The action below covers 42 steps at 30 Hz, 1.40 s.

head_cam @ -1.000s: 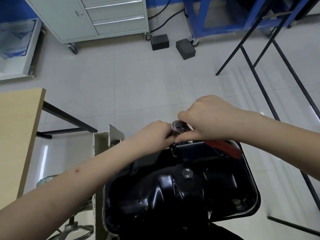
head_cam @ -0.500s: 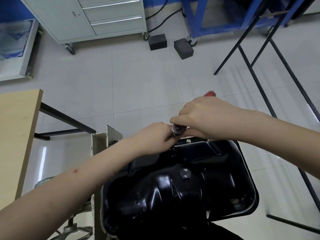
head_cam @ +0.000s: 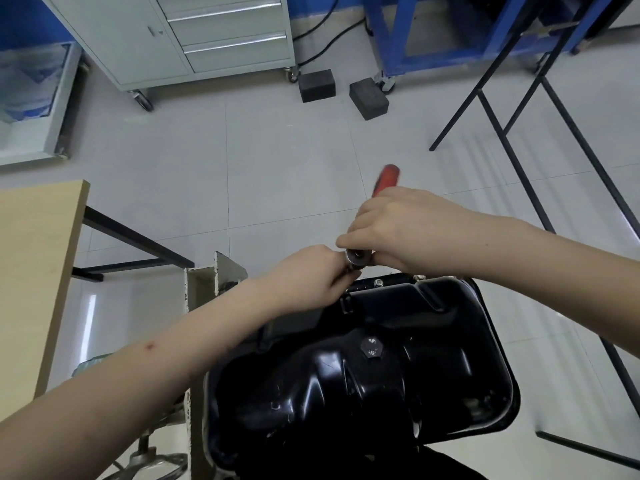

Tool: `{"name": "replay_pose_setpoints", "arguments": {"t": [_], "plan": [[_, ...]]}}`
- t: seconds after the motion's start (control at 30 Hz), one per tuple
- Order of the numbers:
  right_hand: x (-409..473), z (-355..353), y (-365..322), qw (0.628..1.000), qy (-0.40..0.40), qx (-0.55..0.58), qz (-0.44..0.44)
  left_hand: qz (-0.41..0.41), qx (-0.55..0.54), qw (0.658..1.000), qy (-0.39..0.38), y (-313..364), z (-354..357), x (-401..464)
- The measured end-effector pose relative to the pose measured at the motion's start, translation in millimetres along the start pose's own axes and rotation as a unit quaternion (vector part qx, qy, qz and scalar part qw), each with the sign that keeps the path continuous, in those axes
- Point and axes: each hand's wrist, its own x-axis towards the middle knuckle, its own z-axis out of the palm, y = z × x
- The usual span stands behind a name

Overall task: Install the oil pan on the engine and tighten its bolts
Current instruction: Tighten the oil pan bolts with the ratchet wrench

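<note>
I'm tightening a far-rim bolt: right hand (head_cam: 398,233) grips the red-handled ratchet (head_cam: 360,261), left hand (head_cam: 311,278) pinches its socket. Oil pan (head_cam: 381,375) sits near me on the engine. Next, I'd say, swing the handle again.

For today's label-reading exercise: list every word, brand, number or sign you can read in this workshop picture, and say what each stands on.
No text can be read anywhere in this picture.
Drain bolt on the black oil pan: pale marks on its head, too small and blurred to read.
Ratchet head between the hands: no legible marking.
Grey drawer cabinet: no visible label.
Blue-and-white panel at far left: a pattern only, no letters made out.
</note>
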Motion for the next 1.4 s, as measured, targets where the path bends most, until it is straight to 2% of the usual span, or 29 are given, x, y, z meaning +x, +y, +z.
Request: {"name": "replay_pose_setpoints", "arguments": {"t": [0.1, 0.27, 0.43, 0.73, 0.93, 1.07, 1.23, 1.33, 1.4], "plan": [[4, -1, 1, 1.0, 0.007, -0.012, 0.005, -0.009, -0.013, 1.0, 0.004, -1, 1, -2], [2, -3, -2, 0.995, -0.023, 0.013, 0.098, -0.057, -0.052, 0.996, 0.047, -4, 3, -5], [0, -3, -12, 0.988, -0.018, 0.047, 0.146, -0.047, -0.032, 0.997, 0.058, -6, 6, -2], [2, -5, -3, 0.997, -0.004, 0.076, 0.017, 0.001, -0.058, 0.998, 0.0, -3, -6, -6], [3, -6, -8, 0.994, -0.015, 0.041, 0.096, -0.047, -0.062, 0.997, 0.029, -8, -3, -6], [1, -3, -17, 0.992, 0.009, 0.049, 0.114, -0.039, -0.03, 0.998, 0.035, -9, 1, -5], [3, -3, -9, 0.996, -0.002, 0.065, 0.066, 0.003, -0.037, 0.999, 0.032, -8, -1, -7], [4, -3, -6, 0.997, -0.008, 0.071, 0.018, 0.011, -0.038, 0.999, 0.012, -6, -1, -7], [4, -5, -5, 0.998, -0.007, 0.058, 0.017, 0.01, -0.039, 0.999, 0.004, -6, -2, -7]]}}
